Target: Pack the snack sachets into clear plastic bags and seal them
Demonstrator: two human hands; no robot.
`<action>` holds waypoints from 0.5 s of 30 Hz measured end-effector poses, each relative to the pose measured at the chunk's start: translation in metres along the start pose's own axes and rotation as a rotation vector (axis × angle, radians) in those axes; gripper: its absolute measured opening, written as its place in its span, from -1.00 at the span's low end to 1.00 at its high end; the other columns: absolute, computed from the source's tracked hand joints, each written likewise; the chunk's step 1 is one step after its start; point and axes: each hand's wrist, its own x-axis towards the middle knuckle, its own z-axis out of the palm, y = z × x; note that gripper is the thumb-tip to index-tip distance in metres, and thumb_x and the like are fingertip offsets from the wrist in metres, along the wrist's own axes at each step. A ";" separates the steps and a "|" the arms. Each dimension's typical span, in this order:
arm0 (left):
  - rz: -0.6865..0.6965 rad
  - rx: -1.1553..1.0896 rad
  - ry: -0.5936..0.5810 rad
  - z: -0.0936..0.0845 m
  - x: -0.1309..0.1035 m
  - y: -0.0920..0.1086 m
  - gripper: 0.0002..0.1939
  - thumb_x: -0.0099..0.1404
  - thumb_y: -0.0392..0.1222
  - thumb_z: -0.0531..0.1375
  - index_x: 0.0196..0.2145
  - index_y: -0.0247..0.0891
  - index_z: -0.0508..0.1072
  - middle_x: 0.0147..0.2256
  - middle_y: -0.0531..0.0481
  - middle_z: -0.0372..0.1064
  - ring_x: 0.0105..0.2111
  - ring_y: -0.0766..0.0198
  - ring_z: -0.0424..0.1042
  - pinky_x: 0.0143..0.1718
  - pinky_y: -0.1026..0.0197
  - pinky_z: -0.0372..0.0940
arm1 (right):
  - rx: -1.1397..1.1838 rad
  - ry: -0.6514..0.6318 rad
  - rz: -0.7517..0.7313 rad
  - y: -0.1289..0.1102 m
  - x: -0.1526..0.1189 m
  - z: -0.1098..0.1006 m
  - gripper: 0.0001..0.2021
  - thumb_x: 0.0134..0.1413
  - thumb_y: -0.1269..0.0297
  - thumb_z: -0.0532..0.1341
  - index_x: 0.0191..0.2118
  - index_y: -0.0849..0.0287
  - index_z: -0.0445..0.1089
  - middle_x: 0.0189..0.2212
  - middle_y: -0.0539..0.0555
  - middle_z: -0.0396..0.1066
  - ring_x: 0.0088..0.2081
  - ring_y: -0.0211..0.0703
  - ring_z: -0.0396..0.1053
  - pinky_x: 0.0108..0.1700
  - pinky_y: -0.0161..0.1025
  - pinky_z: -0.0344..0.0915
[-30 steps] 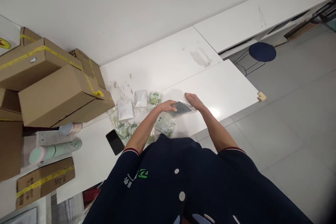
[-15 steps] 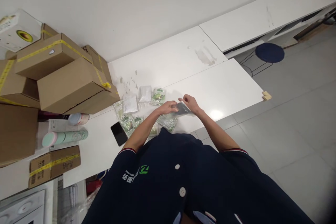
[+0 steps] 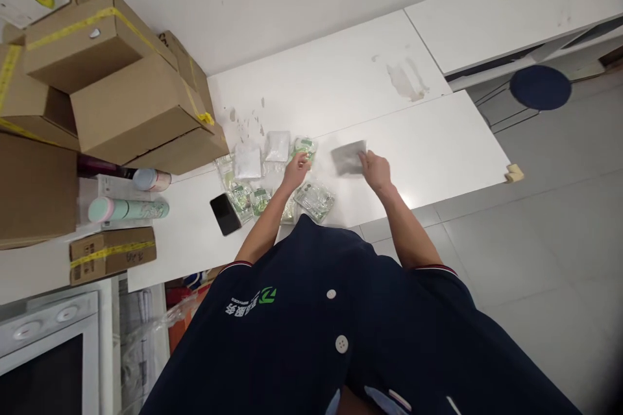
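Note:
My right hand (image 3: 376, 170) pinches the right edge of a flat grey plastic pouch (image 3: 349, 159), held over the white table. To its left, my left hand (image 3: 296, 172) reaches over a green-and-white printed packet (image 3: 305, 148), fingers curved and a little apart. Whether the fingertips touch that packet is hard to see. Close to my body, below the left hand, lies a clear packet with green print (image 3: 315, 200). Two white packets in clear wrap (image 3: 248, 162) rest left of the hand, with several more green-printed packets (image 3: 241, 198) in front of them.
A black phone (image 3: 225, 214) lies left of the packets. Taped cardboard boxes (image 3: 141, 104) are stacked at the left, near a mint-green bottle (image 3: 129, 209). On the right are the table's edge with a beige corner guard (image 3: 514, 173) and a blue round stool (image 3: 540, 87).
My left hand has let go of the grey pouch and moved left to the green-and-white packet. The right hand now holds the pouch alone, spread flat. The view has tilted down.

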 end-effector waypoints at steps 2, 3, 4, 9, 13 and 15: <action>-0.084 0.004 0.097 -0.011 -0.020 -0.027 -0.71 0.26 -0.14 0.14 -0.08 -0.23 0.44 -0.18 -0.10 0.46 -0.24 0.23 0.43 -0.13 0.16 0.30 | -0.154 0.087 -0.011 0.008 0.006 0.000 -0.57 0.36 0.12 -0.14 -0.10 0.29 0.38 -0.33 0.24 0.41 -0.32 -0.05 0.32 -0.32 -0.22 0.08; -0.143 0.026 0.113 -0.015 -0.034 -0.040 -0.75 0.25 -0.17 0.12 -0.13 -0.24 0.46 -0.21 -0.10 0.47 -0.28 0.23 0.44 -0.15 0.16 0.30 | -0.207 0.100 -0.045 0.010 0.007 0.005 -0.60 0.36 0.17 -0.13 -0.03 0.29 0.35 -0.27 0.27 0.40 -0.28 -0.03 0.31 -0.28 -0.20 0.09; -0.212 0.053 0.104 -0.016 -0.050 -0.053 -0.77 0.25 -0.20 0.11 -0.17 -0.25 0.48 -0.25 -0.09 0.48 -0.32 0.24 0.45 -0.17 0.17 0.31 | -0.247 0.087 -0.092 0.011 0.006 0.012 -0.63 0.35 0.22 -0.11 0.04 0.28 0.31 -0.22 0.30 0.39 -0.23 0.00 0.30 -0.24 -0.17 0.10; -0.315 0.237 -0.157 0.006 -0.123 -0.083 -0.85 0.20 -0.25 0.14 -0.31 -0.24 0.51 -0.32 -0.04 0.50 -0.30 0.21 0.45 -0.17 0.21 0.29 | -0.302 -0.268 -0.234 0.012 -0.014 0.075 -0.44 0.19 0.21 0.16 0.27 0.19 0.07 0.03 0.33 0.27 -0.02 0.13 0.19 -0.05 -0.02 0.10; -0.284 0.251 -0.294 0.034 -0.134 -0.080 -0.82 0.12 -0.13 0.28 -0.56 -0.23 0.45 -0.55 0.01 0.40 -0.33 0.17 0.44 -0.25 0.24 0.25 | -0.220 -0.315 -0.132 0.014 -0.029 0.109 -0.52 0.19 0.21 0.16 0.20 0.20 0.20 0.02 0.30 0.28 -0.01 0.11 0.16 -0.04 -0.08 0.14; -0.351 0.189 -0.290 0.047 -0.128 -0.078 -0.65 0.03 -0.11 0.36 -0.73 -0.22 0.31 -0.72 0.05 0.20 -0.43 0.17 0.42 -0.33 0.24 0.22 | -0.170 -0.303 -0.115 0.014 -0.034 0.115 -0.65 0.24 0.24 0.09 0.09 0.18 0.34 -0.03 0.27 0.32 -0.02 0.09 0.16 -0.06 -0.11 0.16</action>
